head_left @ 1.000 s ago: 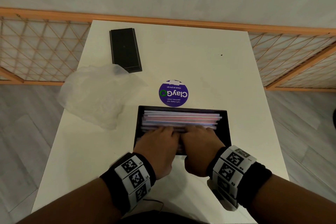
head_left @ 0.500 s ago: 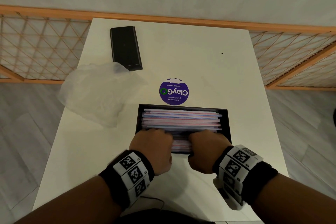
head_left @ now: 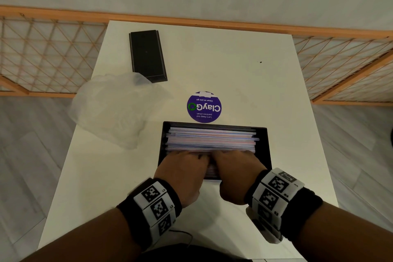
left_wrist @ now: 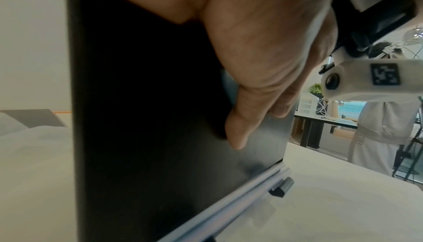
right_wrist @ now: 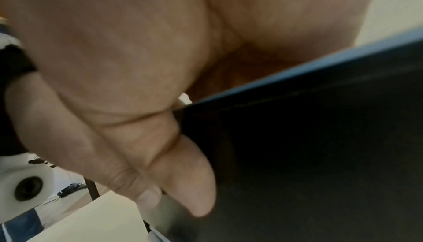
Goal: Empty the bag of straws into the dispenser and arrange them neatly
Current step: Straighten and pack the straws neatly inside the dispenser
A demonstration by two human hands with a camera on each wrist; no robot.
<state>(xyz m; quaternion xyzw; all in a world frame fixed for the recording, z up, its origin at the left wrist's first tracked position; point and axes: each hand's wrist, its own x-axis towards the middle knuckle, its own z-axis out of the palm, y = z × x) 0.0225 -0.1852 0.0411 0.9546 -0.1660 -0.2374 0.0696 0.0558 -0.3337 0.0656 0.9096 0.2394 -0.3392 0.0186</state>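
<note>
The black straw dispenser (head_left: pixel 268 147) stands open on the white table near its front, filled with pink, blue and white striped straws (head_left: pixel 212 138) lying crosswise. My left hand (head_left: pixel 187 161) and right hand (head_left: pixel 236 161) sit side by side on the near part of the pile, fingers stretched flat over the straws. In the right wrist view my right hand (right_wrist: pixel 137 101) has its thumb down the outside of the black front wall (right_wrist: pixel 320 155). A few straws (left_wrist: pixel 240 195) show at the slot at the wall's foot. The empty clear bag (head_left: pixel 114 108) lies at the left.
A black lid (head_left: pixel 147 55) lies at the back left, partly under the bag. A round purple sticker (head_left: pixel 204 107) sits just behind the dispenser. An orange lattice fence (head_left: pixel 49 53) runs behind the table (head_left: pixel 265 91). A person in light clothes (left_wrist: pixel 384 122) stands off to the right.
Half a second ago both hands had drawn back to the near wall with fingers curled. Now the fingers reach forward again and lie flat on the straws.
</note>
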